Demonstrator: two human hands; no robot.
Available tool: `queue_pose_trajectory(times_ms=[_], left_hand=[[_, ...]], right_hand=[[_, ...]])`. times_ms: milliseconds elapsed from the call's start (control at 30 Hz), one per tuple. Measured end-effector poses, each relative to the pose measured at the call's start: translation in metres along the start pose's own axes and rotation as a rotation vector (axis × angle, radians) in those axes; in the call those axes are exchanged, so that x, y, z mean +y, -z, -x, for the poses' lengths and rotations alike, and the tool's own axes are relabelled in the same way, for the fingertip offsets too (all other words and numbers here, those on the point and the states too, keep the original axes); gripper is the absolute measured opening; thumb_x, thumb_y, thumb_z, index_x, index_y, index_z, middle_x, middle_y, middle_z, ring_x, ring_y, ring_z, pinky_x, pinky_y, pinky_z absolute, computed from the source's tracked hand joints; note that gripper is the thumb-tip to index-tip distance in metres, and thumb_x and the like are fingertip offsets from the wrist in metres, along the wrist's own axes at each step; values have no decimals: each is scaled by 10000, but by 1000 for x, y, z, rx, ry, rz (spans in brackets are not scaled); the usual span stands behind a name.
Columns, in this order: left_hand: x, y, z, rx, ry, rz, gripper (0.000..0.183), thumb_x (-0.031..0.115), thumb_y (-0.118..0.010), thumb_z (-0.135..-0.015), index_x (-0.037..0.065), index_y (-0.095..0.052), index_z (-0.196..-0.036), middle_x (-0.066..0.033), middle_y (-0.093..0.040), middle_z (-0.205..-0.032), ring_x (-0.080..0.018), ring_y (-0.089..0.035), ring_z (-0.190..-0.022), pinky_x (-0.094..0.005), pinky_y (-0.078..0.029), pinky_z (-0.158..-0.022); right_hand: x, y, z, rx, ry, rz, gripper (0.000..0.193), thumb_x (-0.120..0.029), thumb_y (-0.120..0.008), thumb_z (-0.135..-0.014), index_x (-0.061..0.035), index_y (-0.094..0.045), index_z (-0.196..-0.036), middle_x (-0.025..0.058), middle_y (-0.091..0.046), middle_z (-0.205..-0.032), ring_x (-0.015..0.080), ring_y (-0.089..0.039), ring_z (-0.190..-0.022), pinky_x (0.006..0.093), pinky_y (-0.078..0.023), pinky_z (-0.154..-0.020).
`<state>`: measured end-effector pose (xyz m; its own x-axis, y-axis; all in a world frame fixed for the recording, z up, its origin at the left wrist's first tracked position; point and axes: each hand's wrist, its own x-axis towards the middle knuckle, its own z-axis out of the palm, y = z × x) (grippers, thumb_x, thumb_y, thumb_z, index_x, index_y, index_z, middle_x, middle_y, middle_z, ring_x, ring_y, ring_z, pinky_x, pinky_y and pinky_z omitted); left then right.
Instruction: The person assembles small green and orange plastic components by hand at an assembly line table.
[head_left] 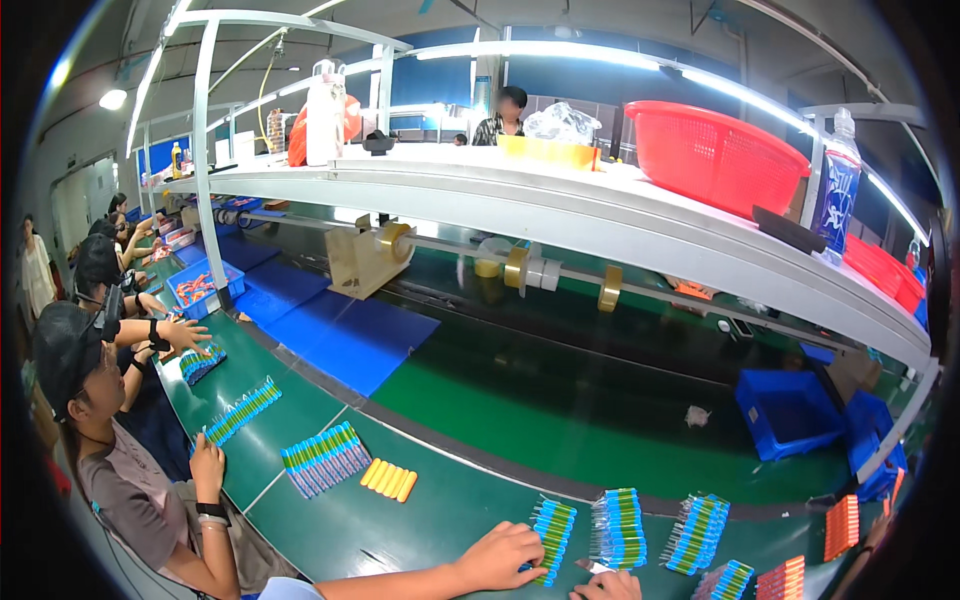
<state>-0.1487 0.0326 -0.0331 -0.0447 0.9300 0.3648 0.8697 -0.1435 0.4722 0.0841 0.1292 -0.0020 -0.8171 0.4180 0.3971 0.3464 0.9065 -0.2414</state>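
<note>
My left hand rests at the left side of a row of slim blue-and-green sticks, its bent fingers and thumb gripping that row's edge. At the lower edge of the view, my right hand is partly cut off, with its fingers drawn together. A small pale piece shows at its fingertips, too small to name. Just above it lies a second row of blue-and-green sticks with clear ends. Farther right are another such row and one nearer the edge.
Orange stick rows lie at the right, yellow-orange pieces and more sticks at the left. A co-worker sits to my left. Blue bins stand across the green table. A shelf with a red basket hangs overhead.
</note>
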Motion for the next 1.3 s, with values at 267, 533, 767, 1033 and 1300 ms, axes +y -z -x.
queue_pose_trajectory(times_ms=[267,533,767,1033,1300], left_hand=[[-4,14,-9,100,21,-86,299,275,-759,-804,132,-682,-1055,-33,-654,-1117,-276,-556,-1109,-441,-386,-938],[-3,7,-10,48,10,69,251,249,-785,-787,111,-705,-982,-24,-651,-1123,-272,-552,-1096,-419,-419,-915],[-4,7,-9,55,8,100,247,245,-800,-769,110,-707,-955,-28,-650,-1111,-278,-558,-1079,-419,-425,-895],[-7,4,-12,70,23,109,262,240,-826,-727,134,-717,-941,-17,-661,-1087,-278,-570,-1045,-416,-417,-887],[-6,5,-11,64,23,96,284,255,-834,-713,140,-715,-944,-17,-657,-1083,-274,-566,-1045,-413,-397,-893]], right_hand=[[-7,9,-42,-114,13,106,399,-219,-766,-778,-107,-678,-1151,40,-604,-1122,231,-563,-1015,387,-427,-814],[7,-3,-39,-162,-98,37,288,-174,-768,-778,-130,-706,-1056,34,-586,-997,231,-573,-972,387,-436,-799],[24,9,-28,-238,-384,71,260,-187,-781,-772,-88,-663,-981,64,-589,-986,282,-595,-962,437,-480,-765],[35,-1,-20,-95,-222,42,289,-135,-745,-816,-62,-646,-1077,74,-604,-975,281,-582,-908,413,-483,-799],[41,21,-10,-197,-244,-387,367,-29,-714,-821,-54,-616,-1174,103,-642,-897,313,-632,-817,407,-513,-712]])
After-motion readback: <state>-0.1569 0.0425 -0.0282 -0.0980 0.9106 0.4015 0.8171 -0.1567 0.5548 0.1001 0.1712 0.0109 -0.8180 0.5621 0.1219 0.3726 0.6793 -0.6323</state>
